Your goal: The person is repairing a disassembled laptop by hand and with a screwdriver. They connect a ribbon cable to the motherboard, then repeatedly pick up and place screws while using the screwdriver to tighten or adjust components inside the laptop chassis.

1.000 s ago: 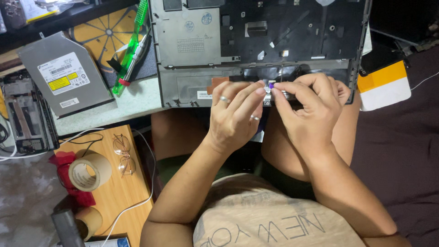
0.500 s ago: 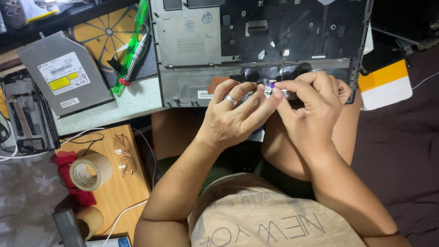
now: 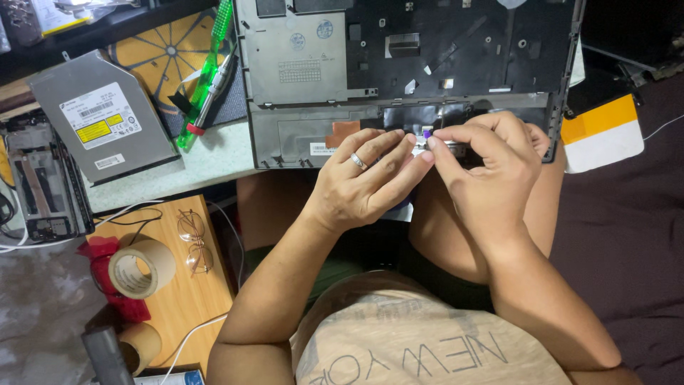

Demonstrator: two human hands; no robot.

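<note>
A cluttered pale desktop [image 3: 206,167] carries an opened laptop shell [image 3: 399,71], with a grey optical drive [image 3: 100,117] to its left. At the shell's near edge, the left hand [image 3: 363,189] and right hand [image 3: 488,167] meet, fingertips pinching a small purple-tipped connector [image 3: 425,137].

Just one cam, head-mounted, looking straight down past the wearer's chest and lap. The opened laptop case [image 3: 406,71] sits at top centre, pretty close. Left of it there's desk clutter, right of it dark fabric. No second view to overlap with.
</note>
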